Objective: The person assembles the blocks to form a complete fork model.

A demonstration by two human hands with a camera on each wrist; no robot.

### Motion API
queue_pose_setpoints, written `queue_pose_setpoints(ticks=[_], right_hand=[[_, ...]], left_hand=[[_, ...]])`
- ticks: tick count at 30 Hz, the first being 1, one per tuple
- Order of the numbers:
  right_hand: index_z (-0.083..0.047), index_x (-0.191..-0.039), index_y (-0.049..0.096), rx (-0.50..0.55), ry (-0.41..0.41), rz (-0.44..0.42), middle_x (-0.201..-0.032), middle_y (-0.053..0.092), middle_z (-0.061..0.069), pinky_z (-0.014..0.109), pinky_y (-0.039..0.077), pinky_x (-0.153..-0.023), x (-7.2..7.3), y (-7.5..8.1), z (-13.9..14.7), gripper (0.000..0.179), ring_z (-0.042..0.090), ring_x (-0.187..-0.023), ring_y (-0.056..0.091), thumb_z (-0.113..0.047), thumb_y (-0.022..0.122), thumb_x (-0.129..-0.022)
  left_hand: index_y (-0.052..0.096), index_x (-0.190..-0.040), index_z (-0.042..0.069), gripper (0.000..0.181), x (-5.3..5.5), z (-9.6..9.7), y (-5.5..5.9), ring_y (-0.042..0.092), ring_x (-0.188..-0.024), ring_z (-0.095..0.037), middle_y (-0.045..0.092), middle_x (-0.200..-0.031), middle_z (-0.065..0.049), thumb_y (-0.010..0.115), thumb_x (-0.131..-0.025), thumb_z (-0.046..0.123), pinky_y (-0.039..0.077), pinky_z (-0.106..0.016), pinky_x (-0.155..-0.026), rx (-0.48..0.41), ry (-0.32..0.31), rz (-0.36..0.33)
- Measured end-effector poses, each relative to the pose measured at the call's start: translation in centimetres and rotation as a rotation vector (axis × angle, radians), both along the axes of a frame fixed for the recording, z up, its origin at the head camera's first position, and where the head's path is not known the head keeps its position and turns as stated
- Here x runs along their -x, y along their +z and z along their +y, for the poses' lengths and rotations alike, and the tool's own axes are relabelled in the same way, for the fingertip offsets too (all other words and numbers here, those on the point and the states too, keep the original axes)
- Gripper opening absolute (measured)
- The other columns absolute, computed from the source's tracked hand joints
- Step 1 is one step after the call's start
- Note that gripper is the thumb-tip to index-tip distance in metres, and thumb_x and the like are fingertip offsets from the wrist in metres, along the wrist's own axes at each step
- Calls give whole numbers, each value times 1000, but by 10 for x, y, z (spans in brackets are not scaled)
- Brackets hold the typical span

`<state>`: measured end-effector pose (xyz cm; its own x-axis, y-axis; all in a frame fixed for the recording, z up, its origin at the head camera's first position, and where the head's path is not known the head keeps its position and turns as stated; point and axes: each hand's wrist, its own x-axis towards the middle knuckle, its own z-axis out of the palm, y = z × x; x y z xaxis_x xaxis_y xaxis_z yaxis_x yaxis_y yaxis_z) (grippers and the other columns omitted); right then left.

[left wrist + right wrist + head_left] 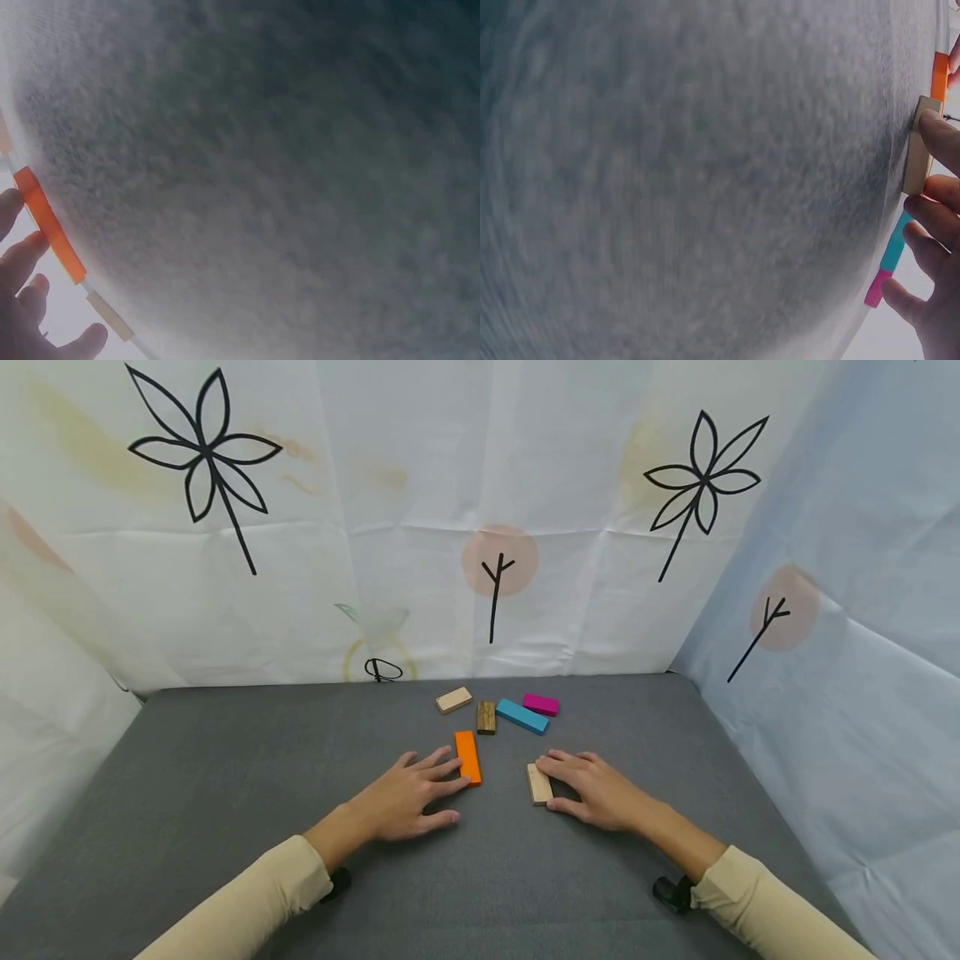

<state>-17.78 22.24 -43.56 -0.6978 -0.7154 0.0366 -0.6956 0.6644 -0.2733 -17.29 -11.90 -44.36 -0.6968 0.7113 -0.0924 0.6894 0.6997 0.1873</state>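
Note:
An orange block [467, 758] lies lengthwise on the grey table. My left hand [412, 795] is spread beside it, fingertips at its left side and near end, the thumb apart from it. In the left wrist view, fingertips overlap the orange block [52, 229]. To the right, a pale wooden block [537, 785] lies near my right hand's [600, 789] fingertips. That hand pinches the block between index finger and thumb, at its far and near ends. The right wrist view shows the pale wooden block [918, 154] with the thumb on its side.
Beyond the hands lie another pale wooden block [453, 700], a brown striped wooden block [486, 718], a blue block [522, 716] and a magenta block [541, 704]. The blue and magenta ones sit close together. White printed cloth [420, 568] hangs behind the grey table [225, 777].

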Motion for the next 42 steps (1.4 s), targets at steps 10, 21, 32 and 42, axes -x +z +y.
queue_pose_setpoints(ticks=[10,21,32,42], right_hand=[[-6,-147,50,-31,57,-58,-148,52,10,57,35,-107,-8,3,-14,60,28,-139,44,-36,65,-97],[-9,-147,49,-69,89,-68,-147,52,7,53,37,-107,-18,5,-28,62,25,-137,47,-40,65,-96],[-10,-145,51,-70,96,-75,-148,52,8,52,36,-109,-23,4,-35,61,23,-137,47,-41,65,-95],[-10,-139,58,-16,139,13,-142,57,8,51,40,-105,-25,2,-40,57,23,-133,50,-40,69,-93]], left_hand=[[44,-152,21,62,2,8,4,24,-149,-28,33,-160,-5,50,-100,54,30,-63,-109,-28,-5,-38],[42,-154,20,64,14,10,6,22,-150,-29,28,-163,-3,51,-100,54,29,-64,-108,6,47,-71],[35,-157,22,72,10,18,5,24,-149,-29,28,-163,-2,52,-97,58,28,-65,-108,3,41,-98],[35,-157,23,72,9,24,3,24,-150,-28,27,-163,-1,51,-97,60,28,-66,-108,18,31,-96]])
